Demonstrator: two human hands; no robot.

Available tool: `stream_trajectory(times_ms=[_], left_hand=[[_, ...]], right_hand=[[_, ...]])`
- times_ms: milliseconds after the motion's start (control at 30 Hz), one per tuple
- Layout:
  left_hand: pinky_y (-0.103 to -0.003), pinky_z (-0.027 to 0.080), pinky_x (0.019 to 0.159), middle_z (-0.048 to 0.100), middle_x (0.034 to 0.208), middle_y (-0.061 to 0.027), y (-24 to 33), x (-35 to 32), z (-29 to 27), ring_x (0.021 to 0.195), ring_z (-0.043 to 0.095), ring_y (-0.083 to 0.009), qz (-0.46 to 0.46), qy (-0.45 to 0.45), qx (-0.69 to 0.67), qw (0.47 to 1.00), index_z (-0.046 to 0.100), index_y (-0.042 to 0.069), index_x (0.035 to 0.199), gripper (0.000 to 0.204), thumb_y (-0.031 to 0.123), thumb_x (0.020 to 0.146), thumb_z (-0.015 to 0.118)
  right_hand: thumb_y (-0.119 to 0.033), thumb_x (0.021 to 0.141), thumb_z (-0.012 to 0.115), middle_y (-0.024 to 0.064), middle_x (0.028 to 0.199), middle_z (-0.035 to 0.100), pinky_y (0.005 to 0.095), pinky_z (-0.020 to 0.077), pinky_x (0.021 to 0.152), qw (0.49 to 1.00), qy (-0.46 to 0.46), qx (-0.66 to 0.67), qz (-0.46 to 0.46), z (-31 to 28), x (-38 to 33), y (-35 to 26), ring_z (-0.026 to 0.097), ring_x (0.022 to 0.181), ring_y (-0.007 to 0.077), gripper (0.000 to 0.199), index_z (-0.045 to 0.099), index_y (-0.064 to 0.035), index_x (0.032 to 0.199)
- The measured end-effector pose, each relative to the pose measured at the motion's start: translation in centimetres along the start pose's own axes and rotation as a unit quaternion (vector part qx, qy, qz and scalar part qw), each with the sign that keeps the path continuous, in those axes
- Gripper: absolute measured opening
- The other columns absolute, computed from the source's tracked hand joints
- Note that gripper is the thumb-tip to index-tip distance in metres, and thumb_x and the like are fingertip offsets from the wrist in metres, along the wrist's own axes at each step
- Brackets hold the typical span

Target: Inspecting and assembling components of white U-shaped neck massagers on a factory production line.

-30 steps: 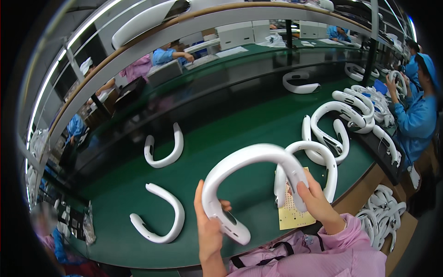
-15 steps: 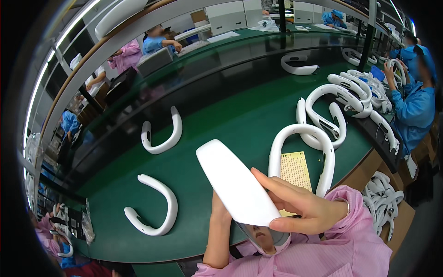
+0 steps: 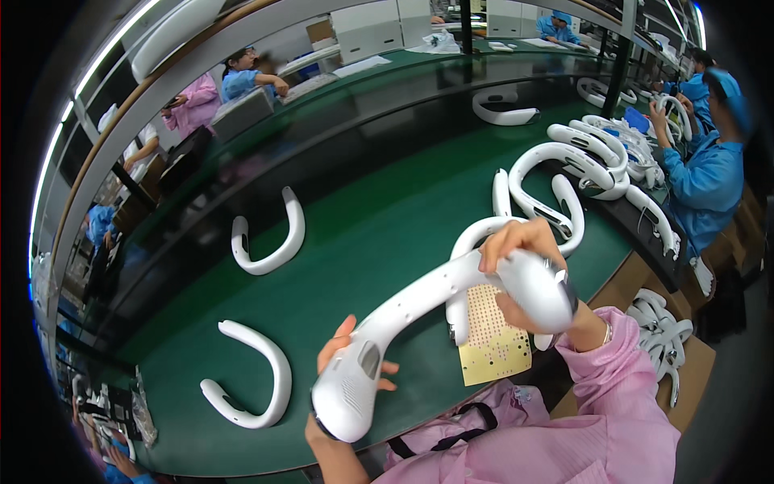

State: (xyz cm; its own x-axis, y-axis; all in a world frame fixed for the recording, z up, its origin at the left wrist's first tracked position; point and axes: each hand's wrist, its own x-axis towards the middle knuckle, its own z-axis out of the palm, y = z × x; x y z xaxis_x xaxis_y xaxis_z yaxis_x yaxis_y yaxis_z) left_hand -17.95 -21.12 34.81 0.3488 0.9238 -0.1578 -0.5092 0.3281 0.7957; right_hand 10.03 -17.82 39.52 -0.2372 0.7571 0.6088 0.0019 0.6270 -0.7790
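Observation:
A white, curved neck fan (image 3: pixel 415 300) is held up over the green table in front of me. My left hand (image 3: pixel 334 348) is wrapped around its lower left end, near a grey slot and rows of small vent holes. At the other end, slightly blurred, my right hand (image 3: pixel 522 237) has its fingers over the broad, glossy part. Just behind lies another white neck fan (image 3: pixel 457 316), partly covered by the held one. A yellow printed card (image 3: pixel 493 365) with rows of marks rests on the table below my right hand.
Two U-shaped neck fans (image 3: pixel 280 379) lie on the green table (image 3: pixel 169 403) at left. More neck fans are piled (image 3: pixel 592 157) at right, near a co-worker in blue (image 3: pixel 705 173). A cardboard box (image 3: pixel 693 379) of white parts stands beside my right arm.
The neck fan has been turned from a broad, smooth face to its vented inner side, stretched between both hands. My left hand has come out to its left end; the view has shifted slightly.

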Motion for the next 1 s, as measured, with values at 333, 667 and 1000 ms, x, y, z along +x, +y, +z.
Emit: stream_trajectory(times_ms=[333, 667, 1000], left_hand=[[-0.033, 0.046, 0.077, 0.053, 0.103, -0.0124, 0.8, -0.3, 0.5, 0.088, 0.057, -0.0225, 0.215, 0.077, 0.283, 0.932, 0.045, -0.002, 0.113, 0.074, 0.046, 0.066, 0.076], [-0.025, 0.038, 0.047, 0.043, 0.061, -0.0059, 0.4, 3.9, 1.6, 0.055, 0.043, -0.0134, 0.043, 0.128, -0.074, 0.988, 0.047, -0.001, 0.093, 0.059, 0.057, 0.090, 0.036], [-0.024, 0.041, 0.049, 0.049, 0.070, -0.0054, 0.4, 5.3, 1.0, 0.057, 0.045, -0.0121, 0.054, 0.179, -0.154, 0.970, 0.046, -0.001, 0.112, 0.060, 0.054, 0.091, 0.037]], right_hand=[[-0.018, 0.076, 0.072, 0.0017, 0.092, 0.054, 0.0241, 0.0440, 0.072, 0.974, 0.046, 0.047, 0.218, 0.7, 0.6, -2.1, 0.052, 0.082, 0.0077, 0.051, 0.042, -0.0041, 0.115], [-0.047, 0.093, 0.040, -0.0027, 0.074, 0.049, 0.0215, 0.0470, 0.057, 0.840, 0.043, 0.297, 0.452, 0.9, 2.8, -1.4, 0.050, 0.063, 0.0037, 0.041, 0.046, -0.0066, 0.098], [-0.014, 0.078, 0.067, 0.0051, 0.085, 0.052, 0.0273, 0.0489, 0.067, 0.869, 0.085, 0.263, 0.411, 1.7, 2.2, 1.1, 0.055, 0.075, 0.0119, 0.042, 0.041, -0.0015, 0.109]])
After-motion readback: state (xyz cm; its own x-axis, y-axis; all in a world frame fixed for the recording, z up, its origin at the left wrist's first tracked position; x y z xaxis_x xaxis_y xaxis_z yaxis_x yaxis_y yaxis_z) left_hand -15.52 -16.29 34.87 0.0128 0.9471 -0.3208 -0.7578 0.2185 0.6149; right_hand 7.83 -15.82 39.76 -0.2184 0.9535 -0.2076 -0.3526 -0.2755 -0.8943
